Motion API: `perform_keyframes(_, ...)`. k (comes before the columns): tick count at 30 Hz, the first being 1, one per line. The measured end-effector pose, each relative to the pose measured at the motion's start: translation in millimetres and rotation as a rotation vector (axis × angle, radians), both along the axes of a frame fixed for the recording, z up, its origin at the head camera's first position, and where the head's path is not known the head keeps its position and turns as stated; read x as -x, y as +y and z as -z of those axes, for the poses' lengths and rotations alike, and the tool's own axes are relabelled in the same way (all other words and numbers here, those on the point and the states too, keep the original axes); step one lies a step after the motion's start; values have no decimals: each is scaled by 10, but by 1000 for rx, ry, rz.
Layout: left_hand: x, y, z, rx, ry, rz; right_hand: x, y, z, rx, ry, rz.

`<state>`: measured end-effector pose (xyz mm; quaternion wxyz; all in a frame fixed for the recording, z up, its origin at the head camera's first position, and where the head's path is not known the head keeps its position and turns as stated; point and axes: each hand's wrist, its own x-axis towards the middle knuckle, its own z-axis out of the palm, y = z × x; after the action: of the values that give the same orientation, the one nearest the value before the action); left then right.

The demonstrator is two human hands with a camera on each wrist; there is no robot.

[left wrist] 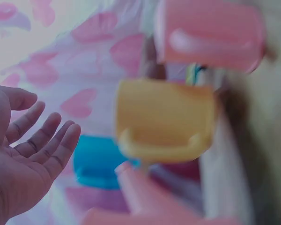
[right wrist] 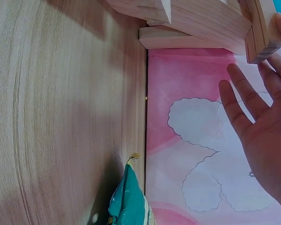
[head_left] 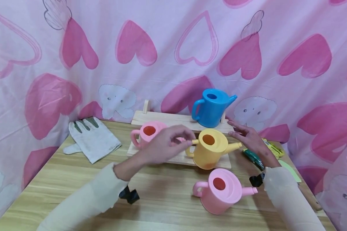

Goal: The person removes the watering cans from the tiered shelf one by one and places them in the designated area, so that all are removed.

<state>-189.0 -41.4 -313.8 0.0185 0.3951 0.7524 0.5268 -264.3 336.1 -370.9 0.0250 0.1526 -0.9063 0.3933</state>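
Note:
A wooden two-step stand [head_left: 167, 119] holds a blue watering can [head_left: 212, 109] on its upper board. On the lower board are a yellow watering can [head_left: 209, 152] and a pink watering can [head_left: 146, 134], partly hidden behind my left arm. My left hand [head_left: 172, 144] hovers over the lower board, left of the yellow can, its fingers loosely bent; the left wrist view shows nothing in the palm. My right hand [head_left: 248, 138] reaches the right end of the upper board, fingers spread and fairly straight, with fingertips right at the wooden end piece [right wrist: 262, 30].
Another pink watering can [head_left: 221, 192] stands on the table in front of the stand. White work gloves [head_left: 93, 139] lie at the left. Right of the stand are a green packet [head_left: 253, 158], a yellow packet [head_left: 273, 148] and a light-green tool blade [head_left: 290, 170]. A heart-patterned curtain [head_left: 167, 70] hangs behind.

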Motion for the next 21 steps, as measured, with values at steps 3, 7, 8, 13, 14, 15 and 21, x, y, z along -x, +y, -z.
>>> perform_keyframes(3,170,-14,-146,21,17,-80,-10,-15,-26,4,-6,-12)
perform_keyframes(7,414,61,-231,81,64,-181,-22,-26,-60,22,-24,-22)
perform_keyframes(8,470,91,-240,86,67,-204,-34,-31,-76,19,-25,-23)
perform_keyframes(13,693,219,-274,85,32,-306,45,59,11,-8,-14,-27)
perform_keyframes(14,734,240,-272,94,33,-326,75,86,46,-9,-11,-26)
perform_keyframes(15,771,259,-270,102,34,-342,111,116,83,-10,-8,-26)
perform_keyframes(21,946,371,-270,162,12,-410,145,148,120,-15,-20,-7)
